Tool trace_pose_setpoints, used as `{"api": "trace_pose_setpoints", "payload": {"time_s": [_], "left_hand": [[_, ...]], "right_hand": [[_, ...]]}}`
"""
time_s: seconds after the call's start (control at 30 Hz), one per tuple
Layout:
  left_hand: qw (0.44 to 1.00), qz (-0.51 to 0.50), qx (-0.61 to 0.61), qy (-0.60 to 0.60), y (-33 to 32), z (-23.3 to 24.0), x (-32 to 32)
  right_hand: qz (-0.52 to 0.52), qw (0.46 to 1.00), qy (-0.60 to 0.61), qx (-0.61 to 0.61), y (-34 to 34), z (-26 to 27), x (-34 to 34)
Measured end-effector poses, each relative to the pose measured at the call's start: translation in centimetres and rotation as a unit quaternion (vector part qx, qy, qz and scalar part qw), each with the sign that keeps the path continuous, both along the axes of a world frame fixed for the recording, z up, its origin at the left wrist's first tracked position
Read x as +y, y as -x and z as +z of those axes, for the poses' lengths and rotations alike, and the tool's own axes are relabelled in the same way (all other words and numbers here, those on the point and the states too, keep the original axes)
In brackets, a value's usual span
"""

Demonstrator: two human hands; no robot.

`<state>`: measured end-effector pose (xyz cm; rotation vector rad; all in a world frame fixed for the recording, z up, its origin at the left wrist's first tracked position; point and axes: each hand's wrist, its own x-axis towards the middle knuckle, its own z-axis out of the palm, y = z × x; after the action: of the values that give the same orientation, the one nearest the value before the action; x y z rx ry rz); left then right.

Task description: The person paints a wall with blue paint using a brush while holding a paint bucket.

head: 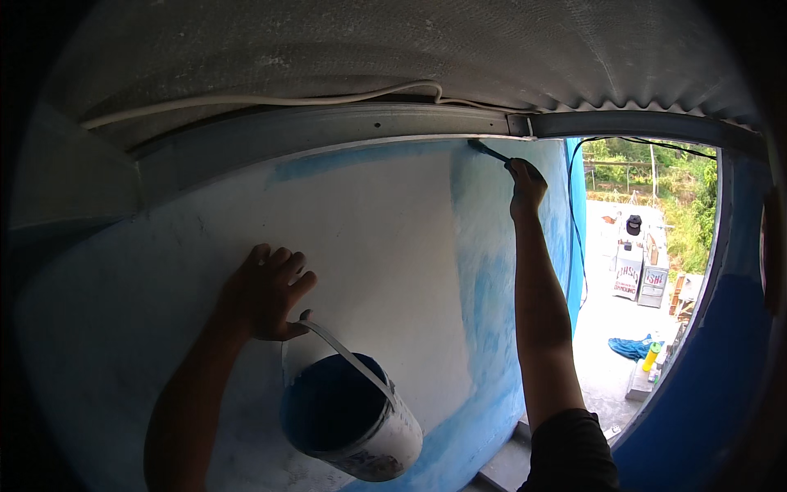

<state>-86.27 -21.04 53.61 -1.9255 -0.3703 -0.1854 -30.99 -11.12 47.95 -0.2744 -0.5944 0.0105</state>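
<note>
My right hand (527,183) grips a paintbrush (492,152). The bristles touch the upper edge of the wall (369,246), just under the metal beam (332,126). My left hand (273,295) is raised near the white part of the wall with its fingers curled. The handle (353,357) of a white plastic bucket (387,446) hangs from that hand's thumb. The bucket tilts, its mouth turned towards me, and its dark interior hides how much paint it holds. Light blue paint (492,307) covers the wall's right side, and a blue strip (344,160) runs along its top.
Overhead is a corrugated roof sheet (467,49), with a pale cable (246,99) along the beam. A doorway at right opens onto a bright yard with a cap (633,224), a blue cloth (632,348) and a yellow bottle (650,357). Steps (507,464) lie below.
</note>
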Motion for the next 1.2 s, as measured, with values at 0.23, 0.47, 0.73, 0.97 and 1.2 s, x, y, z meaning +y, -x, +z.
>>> {"api": "trace_pose_setpoints", "payload": {"time_s": [0.23,0.47,0.73,0.97,1.2], "left_hand": [[1.000,0.009,-0.015,0.021,-0.2,0.1,-1.6],[0.999,-0.044,-0.017,0.010,0.0,-0.4,-0.7],[0.998,-0.059,-0.024,-0.017,0.5,-0.2,-0.2],[0.996,-0.001,-0.077,0.034,2.2,-1.3,-0.6],[0.992,-0.066,-0.100,-0.029,2.6,-2.7,0.9]], "right_hand": [[-0.108,0.992,0.051,0.046,-1.8,-1.8,1.5],[-0.032,0.999,0.011,-0.021,12.0,-1.3,-2.8],[-0.098,0.958,0.001,-0.268,32.9,1.6,-10.9],[-0.191,0.892,-0.013,-0.410,34.4,3.4,-13.1],[-0.123,0.896,0.104,-0.413,32.6,-7.0,-13.7]]}}
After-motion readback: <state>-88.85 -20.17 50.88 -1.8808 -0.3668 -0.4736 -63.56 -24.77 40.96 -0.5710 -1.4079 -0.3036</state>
